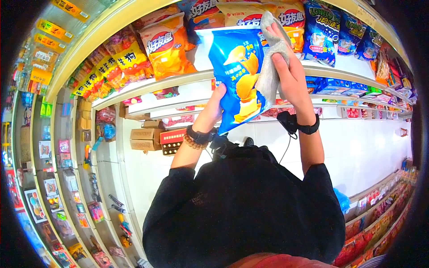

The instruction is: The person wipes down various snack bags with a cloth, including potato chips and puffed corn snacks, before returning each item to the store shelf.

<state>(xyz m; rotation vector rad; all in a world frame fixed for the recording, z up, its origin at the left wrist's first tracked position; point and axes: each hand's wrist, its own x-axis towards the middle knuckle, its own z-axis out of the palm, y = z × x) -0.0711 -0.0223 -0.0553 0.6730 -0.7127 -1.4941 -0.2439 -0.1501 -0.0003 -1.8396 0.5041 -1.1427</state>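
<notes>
A blue bag of potato chips (pixel 230 67), printed with yellow chips, is held up in front of the snack shelf. My left hand (pixel 217 103) grips its lower left edge, the thumb on the printed front and the other fingers hidden behind. My right hand (pixel 288 67) has a grey cloth (pixel 269 67) under its fingers and presses it along the bag's right side. Behind the bag, orange chip bags (pixel 166 47) and dark blue snack bags (pixel 321 35) stand on the white shelf (pixel 203 58).
Yellow-labelled snack packs (pixel 129 58) fill the shelf's left part. Lower shelves hold boxed goods (pixel 333 85). Cardboard boxes (pixel 145 139) sit on the white floor below. More racks (pixel 67 178) curve along the left, and another rack (pixel 375 219) stands at lower right.
</notes>
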